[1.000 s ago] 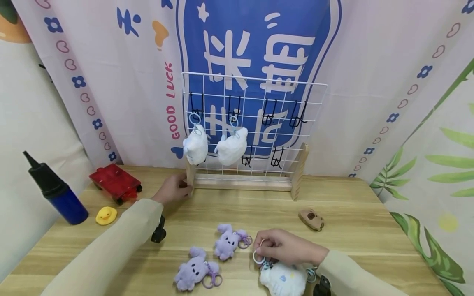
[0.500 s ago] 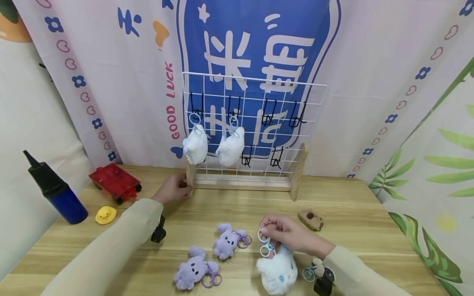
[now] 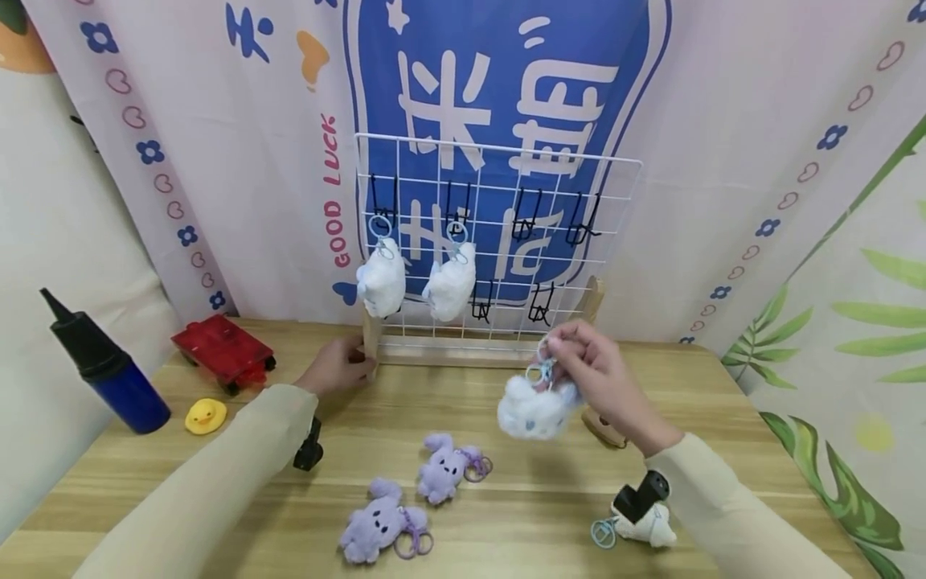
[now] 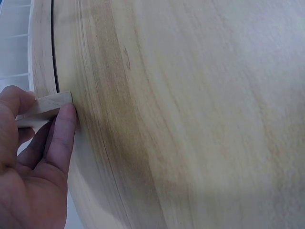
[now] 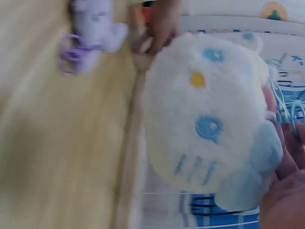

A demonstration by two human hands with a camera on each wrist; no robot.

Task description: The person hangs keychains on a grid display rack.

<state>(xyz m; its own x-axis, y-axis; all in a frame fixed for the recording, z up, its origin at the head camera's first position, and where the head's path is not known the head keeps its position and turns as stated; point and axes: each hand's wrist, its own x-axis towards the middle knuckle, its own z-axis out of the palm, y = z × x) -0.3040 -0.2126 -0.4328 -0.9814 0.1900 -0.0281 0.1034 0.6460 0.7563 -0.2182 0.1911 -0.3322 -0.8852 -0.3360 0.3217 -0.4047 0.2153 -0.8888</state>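
Left grip (image 3: 335, 368): we pinch the foot (image 4: 55, 101) of the rack (image 3: 463, 351) between thumb and fingers.
Right grip (image 3: 595, 366): we pinch the ring (image 3: 542, 351) of the plush (image 3: 534, 414).
Plush: we hold it above the tabletop (image 3: 521, 515), in front of the rack.
Hooks (image 3: 524, 230): we see two white toys (image 3: 382, 280) hanging at left.

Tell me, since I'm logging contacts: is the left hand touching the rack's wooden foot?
Touching: in the left wrist view, the left hand pinches the rack's wooden foot from opposite sides.

"GOOD LUCK" lettering (image 3: 333, 186), vertical, pink-red, on pale curtain (image 3: 712, 80), large white Chinese characters (image 3: 448, 112) on its blue panel (image 3: 495, 24), lower ones partly hidden
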